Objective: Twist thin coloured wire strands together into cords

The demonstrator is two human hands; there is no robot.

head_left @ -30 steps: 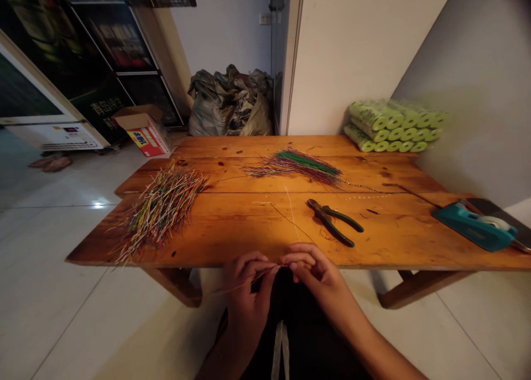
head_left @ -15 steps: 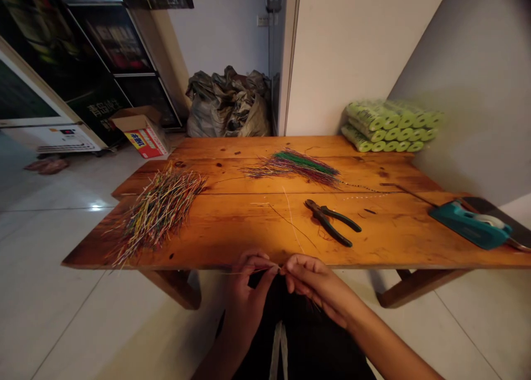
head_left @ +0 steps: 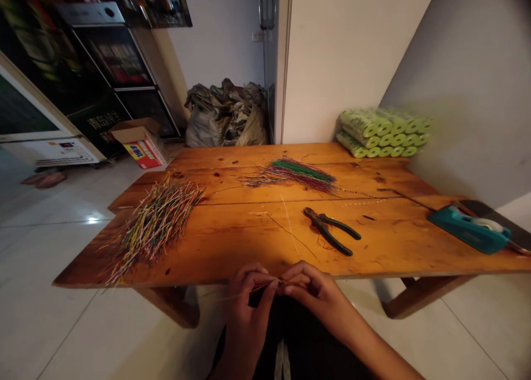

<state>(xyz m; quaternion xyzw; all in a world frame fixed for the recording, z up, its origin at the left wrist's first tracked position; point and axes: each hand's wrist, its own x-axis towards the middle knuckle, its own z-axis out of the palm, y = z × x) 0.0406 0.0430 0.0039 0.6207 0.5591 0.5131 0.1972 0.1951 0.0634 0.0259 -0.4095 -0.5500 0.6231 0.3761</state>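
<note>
Just off the table's front edge, my left hand [head_left: 251, 294] pinches thin wires [head_left: 223, 298] between thumb and fingertips, their ends trailing out to the left. My right hand [head_left: 307, 285] is closed on the same wires, its fingertips almost meeting the left ones. What lies between the fingertips is too small to make out. Beyond my right hand rest dark-handled pliers [head_left: 332, 230] with their jaws pointing away to the left. A pale loose wire [head_left: 291, 228] lies between the pliers and my hands. To the left spreads a heap of many-coloured wires [head_left: 160, 222].
A second wire bundle [head_left: 298, 172], green and purple, lies at the back of the wooden table [head_left: 232, 236]. A teal tape dispenser [head_left: 468, 229] sits at the right end. Packs of green-wrapped rolls [head_left: 384, 132] stand at the back right. A cardboard box [head_left: 143, 147] is on the floor.
My right hand has turned a little, its fingers now more raised at the wires. The left hand keeps its pinch. The whole view has shifted slightly, the table sitting lower.
</note>
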